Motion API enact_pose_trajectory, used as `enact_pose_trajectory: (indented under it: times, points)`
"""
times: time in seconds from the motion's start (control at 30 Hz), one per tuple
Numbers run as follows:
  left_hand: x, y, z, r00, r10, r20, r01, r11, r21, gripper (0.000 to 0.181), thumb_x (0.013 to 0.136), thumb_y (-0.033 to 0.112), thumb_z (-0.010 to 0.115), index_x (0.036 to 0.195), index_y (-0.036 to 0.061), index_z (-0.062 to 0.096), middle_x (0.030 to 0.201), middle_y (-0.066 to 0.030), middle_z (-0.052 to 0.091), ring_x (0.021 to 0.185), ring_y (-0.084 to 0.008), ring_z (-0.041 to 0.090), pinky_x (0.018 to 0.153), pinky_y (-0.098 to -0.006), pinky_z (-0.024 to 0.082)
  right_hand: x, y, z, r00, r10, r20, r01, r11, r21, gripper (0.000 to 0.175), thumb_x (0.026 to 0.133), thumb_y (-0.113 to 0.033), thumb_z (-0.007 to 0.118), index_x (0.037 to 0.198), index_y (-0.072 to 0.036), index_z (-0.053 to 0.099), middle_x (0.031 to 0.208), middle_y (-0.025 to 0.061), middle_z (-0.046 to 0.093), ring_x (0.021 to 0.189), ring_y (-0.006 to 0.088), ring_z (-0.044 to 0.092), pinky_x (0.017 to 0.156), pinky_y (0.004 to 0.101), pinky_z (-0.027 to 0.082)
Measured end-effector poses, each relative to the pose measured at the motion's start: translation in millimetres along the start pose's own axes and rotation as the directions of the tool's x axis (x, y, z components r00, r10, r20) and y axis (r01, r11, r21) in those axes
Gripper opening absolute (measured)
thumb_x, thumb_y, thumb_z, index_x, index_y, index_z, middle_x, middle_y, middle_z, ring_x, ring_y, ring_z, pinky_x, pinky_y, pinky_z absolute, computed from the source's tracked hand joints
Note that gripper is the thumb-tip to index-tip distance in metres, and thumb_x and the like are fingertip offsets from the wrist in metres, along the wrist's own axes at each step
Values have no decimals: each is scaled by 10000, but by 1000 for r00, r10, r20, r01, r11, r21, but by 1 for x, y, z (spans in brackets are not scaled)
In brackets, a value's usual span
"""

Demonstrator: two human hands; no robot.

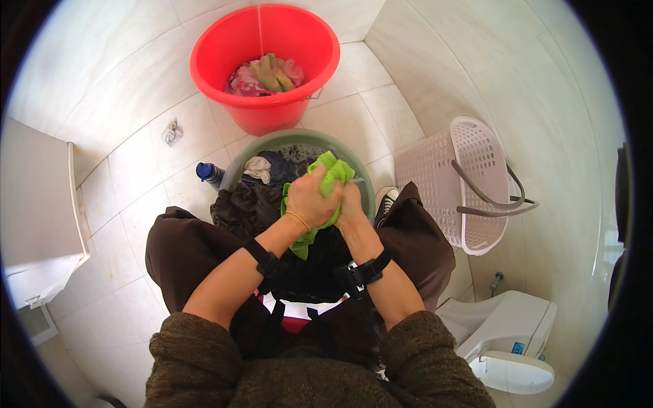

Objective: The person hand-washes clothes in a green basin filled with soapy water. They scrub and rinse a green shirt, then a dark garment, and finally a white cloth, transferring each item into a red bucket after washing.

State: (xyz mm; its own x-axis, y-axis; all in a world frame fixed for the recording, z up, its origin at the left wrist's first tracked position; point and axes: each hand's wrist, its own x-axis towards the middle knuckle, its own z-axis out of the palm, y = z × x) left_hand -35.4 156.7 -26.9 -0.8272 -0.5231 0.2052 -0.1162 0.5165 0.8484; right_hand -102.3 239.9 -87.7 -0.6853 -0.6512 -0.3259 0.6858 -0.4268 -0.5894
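Both my hands are closed around a bright green cloth, bunched up over a grey-green basin. My left hand covers much of its front side, while my right hand presses against it from the right. A tail of the cloth hangs down below my wrists. The basin holds soapy water, a dark brown garment, dark blue-grey fabric and a small cream cloth. Black fabric lies beneath my forearms.
A red tub with wet pinkish and olive laundry stands beyond the basin; a thin water stream falls into it. A blue-capped bottle is left of the basin. To the right are a perforated laundry basket and a toilet.
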Motion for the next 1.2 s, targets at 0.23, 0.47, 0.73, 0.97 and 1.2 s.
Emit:
enact_pose_trajectory:
  times: [0.23, 0.47, 0.73, 0.97, 1.2]
  points:
    - [25, -78, -3, 874, -363, 322, 387, 922, -12, 415, 746, 352, 570, 881, -36, 629, 854, -272, 616, 816, -405, 596, 755, -398, 470, -11, -32, 60, 963, -268, -14, 209, 783, -585, 96, 803, -46, 544, 854, -92, 477, 792, 45, 541, 739, 126, 546, 666, 291, 472]
    - [24, -119, -4, 439, -476, 762, 892, 129, -434, 576, 760, 357, 621, 1191, -3, 493, 1023, -181, 614, 923, -292, 596, 817, -371, 461, -48, -17, 60, 900, 86, 426, 434, -99, -896, 447, 782, -324, 625, 1089, -63, 430, 784, 227, 590, 745, 400, 587, 655, 450, 466]
    - [-7, -108, 15, 755, -547, 362, 654, 665, -360, 644, 798, 103, 544, 1363, -4, 253, 1127, -256, 549, 946, -337, 603, 813, -378, 477, -46, 24, 7, 886, 119, -449, -407, 663, -628, 750, 823, -602, 492, 1329, -116, 226, 1055, 222, 506, 745, 331, 583, 705, 418, 442]
    - [-31, 29, 21, 914, -132, 384, 143, 990, 0, 482, 826, 252, 593, 1190, 52, 348, 886, -303, 567, 741, -436, 587, 607, -423, 486, 13, -26, -20, 930, 358, -85, -365, 927, -86, 461, 893, -490, 459, 1007, -62, 587, 980, 120, 621, 829, 222, 613, 768, 330, 493]
    - [2, -5, 17, 993, 92, 80, -102, 985, 136, 231, 819, 259, 563, 836, 29, 552, 719, -205, 586, 603, -363, 579, 561, -406, 466, -9, 2, -3, 958, 278, -69, -251, 930, 268, 205, 907, -245, 494, 998, -73, 557, 962, 74, 614, 797, 191, 603, 727, 314, 497]
